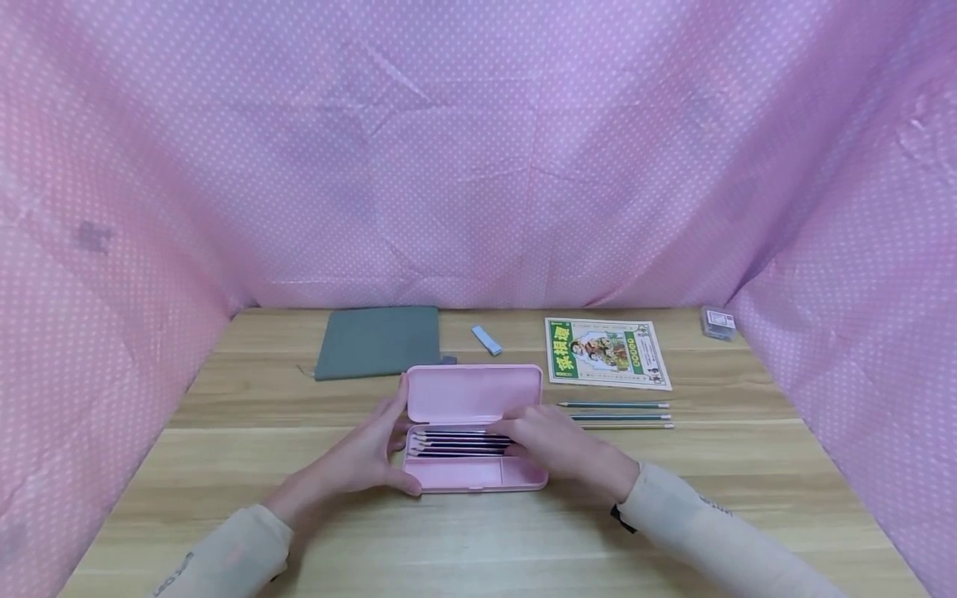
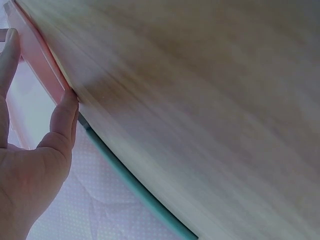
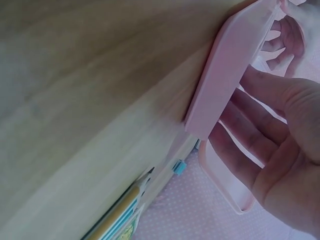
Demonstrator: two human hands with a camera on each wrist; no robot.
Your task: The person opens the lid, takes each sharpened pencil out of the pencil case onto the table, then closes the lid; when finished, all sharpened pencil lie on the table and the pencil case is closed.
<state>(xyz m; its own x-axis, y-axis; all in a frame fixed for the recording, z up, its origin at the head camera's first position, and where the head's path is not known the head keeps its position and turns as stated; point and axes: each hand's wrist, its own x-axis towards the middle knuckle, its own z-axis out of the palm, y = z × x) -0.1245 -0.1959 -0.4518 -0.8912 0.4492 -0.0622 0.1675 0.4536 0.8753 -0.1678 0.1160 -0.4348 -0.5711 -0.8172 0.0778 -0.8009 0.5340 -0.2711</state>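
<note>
pencil case: one, pink (image 1: pixel 473 390), lid up, centre of the wooden table (image 1: pixel 247 407); base toward the person, lid standing at its 12 o'clock edge.
case contents: a row of dark pencils (image 1: pixel 459 443) lying lengthwise in the upper tray; about five, exact count unclear. Lower compartment shows only pink bottom.
loose pencils: three (image 1: pixel 616 415), parallel, on the table at 3 o'clock of the case, apart from it.
left hand: (image 1: pixel 364 455) at the case's 9 o'clock end, thumb on the near corner and fingers up along the left edge, loosely cupping it rather than clamped; left wrist view shows the thumb tip (image 2: pixel 64 112) touching the pink edge.
right hand: (image 1: pixel 552 444) lies over the case's 3 o'clock end, fingers nearly straight, tips on the pencils; nothing gripped.
booklet: one, green-bordered (image 1: pixel 606 353), at 1 o'clock of the case.
grey pouch: one (image 1: pixel 379 340), flat, at 11 o'clock.
eraser: one, light blue (image 1: pixel 486 340), at 12 o'clock behind the lid.
small box: one, clear (image 1: pixel 718 322), at 2 o'clock, far right edge of the table.
</note>
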